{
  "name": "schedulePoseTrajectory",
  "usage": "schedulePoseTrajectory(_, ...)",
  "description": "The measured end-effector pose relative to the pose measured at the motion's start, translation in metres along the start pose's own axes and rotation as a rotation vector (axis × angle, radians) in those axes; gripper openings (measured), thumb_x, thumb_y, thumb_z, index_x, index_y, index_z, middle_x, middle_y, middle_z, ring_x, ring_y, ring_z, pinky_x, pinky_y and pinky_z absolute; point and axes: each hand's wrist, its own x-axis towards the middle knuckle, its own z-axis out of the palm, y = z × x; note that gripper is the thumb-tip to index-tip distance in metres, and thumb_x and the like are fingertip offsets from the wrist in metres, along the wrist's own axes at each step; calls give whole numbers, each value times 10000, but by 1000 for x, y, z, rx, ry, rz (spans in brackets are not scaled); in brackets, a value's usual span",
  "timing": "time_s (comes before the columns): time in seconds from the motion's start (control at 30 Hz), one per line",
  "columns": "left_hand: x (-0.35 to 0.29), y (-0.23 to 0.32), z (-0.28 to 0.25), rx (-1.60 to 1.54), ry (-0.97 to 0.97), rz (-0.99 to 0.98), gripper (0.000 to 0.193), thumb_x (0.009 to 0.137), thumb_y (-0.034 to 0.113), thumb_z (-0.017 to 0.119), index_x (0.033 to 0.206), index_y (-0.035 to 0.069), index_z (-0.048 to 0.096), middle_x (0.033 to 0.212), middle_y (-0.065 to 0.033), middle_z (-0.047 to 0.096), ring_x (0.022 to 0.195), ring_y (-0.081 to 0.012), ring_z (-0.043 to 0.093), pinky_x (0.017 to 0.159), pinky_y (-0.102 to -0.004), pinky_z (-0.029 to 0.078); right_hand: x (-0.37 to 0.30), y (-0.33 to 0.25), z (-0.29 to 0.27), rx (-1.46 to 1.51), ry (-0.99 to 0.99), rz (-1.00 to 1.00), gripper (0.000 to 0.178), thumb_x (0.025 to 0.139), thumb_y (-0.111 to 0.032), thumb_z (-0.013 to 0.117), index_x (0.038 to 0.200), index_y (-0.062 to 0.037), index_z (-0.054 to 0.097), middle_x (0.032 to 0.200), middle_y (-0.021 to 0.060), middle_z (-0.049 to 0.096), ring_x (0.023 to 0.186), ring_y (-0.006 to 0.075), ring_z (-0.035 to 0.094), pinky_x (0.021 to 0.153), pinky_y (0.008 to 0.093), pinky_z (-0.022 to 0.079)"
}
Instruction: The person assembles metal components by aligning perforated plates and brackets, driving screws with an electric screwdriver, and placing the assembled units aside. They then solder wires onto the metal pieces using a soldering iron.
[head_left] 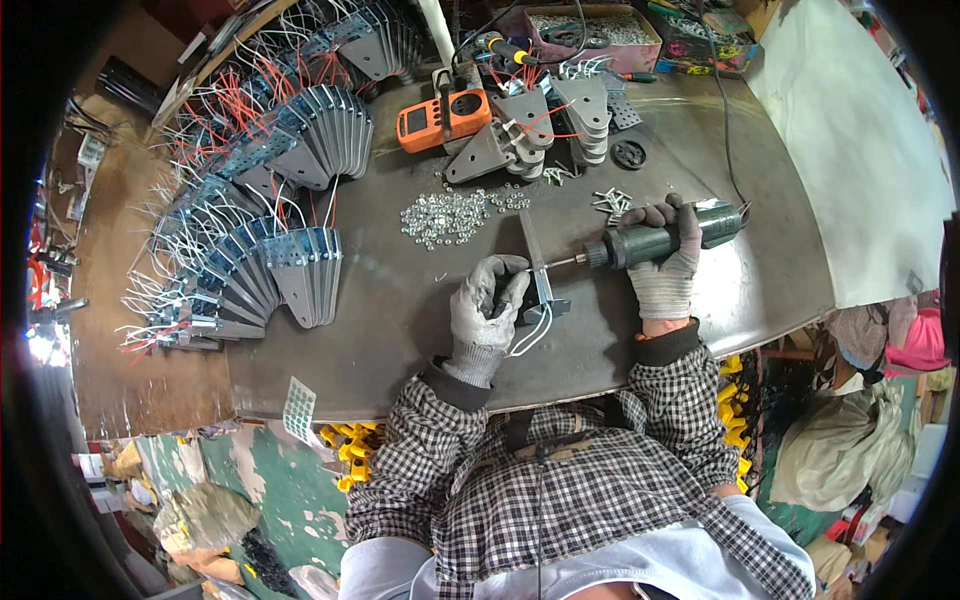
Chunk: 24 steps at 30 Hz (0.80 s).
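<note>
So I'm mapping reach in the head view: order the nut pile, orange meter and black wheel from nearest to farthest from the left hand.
From the left hand:
1. Nut pile, just above it.
2. Orange meter, farther up.
3. Black wheel, up and right.

Orange meter [443,117] at far centre of the table [400,340]: small rectangular grey screen on its left part. White sticker sheet [298,408] with green squares hangs at the near-left table edge. Colourful printed box [712,45] stands far right.

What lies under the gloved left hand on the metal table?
Under the left hand sits a grey metal bracket with white wires looping out below it. The right hand aims a power screwdriver at it. The glove covers the bracket's left part.
</note>
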Motion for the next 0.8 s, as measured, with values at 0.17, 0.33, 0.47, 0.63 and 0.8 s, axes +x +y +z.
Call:
schedulePoseTrajectory(0.17,-1,-10,6,9,52,96,151,879,-18,645,1028,-12,622,888,-13,617,818,-81,572,761,-233,480,-2,0,0,-37,13,-21,247,826,-138,741,1004,-66,585,800,1,500,772,147,530,867,411,476)
schedulePoseTrajectory(0.33,5,-24,5,-786,-10,-124,72,953,28,564,958,-24,613,829,14,602,768,-39,528,683,-201,457,-3,1,1,5,16,10,246,831,-146,737,1007,-67,584,809,1,498,788,150,532,880,416,474)
schedulePoseTrajectory(0.47,4,-4,8,63,-9,111,120,978,46,503,926,-20,589,768,25,538,712,-45,476,657,-197,430,-5,2,5,4,15,0,252,836,-148,732,1017,-69,574,811,-1,490,788,149,522,889,416,471)
schedulePoseTrajectory(0.63,11,13,9,83,-108,25,127,942,-2,444,843,2,523,680,-19,426,656,-58,411,626,-218,408,-6,3,7,1,-61,1,271,844,-157,724,1043,-84,555,805,-17,459,773,135,484,881,392,459)
schedulePoseTrajectory(0.8,13,-8,8,39,-87,53,109,938,1,453,846,3,510,702,-32,446,672,-75,432,623,-221,402,-7,6,16,-54,-144,-12,287,835,-164,734,1051,-101,555,797,-27,439,758,123,454,868,377,452)
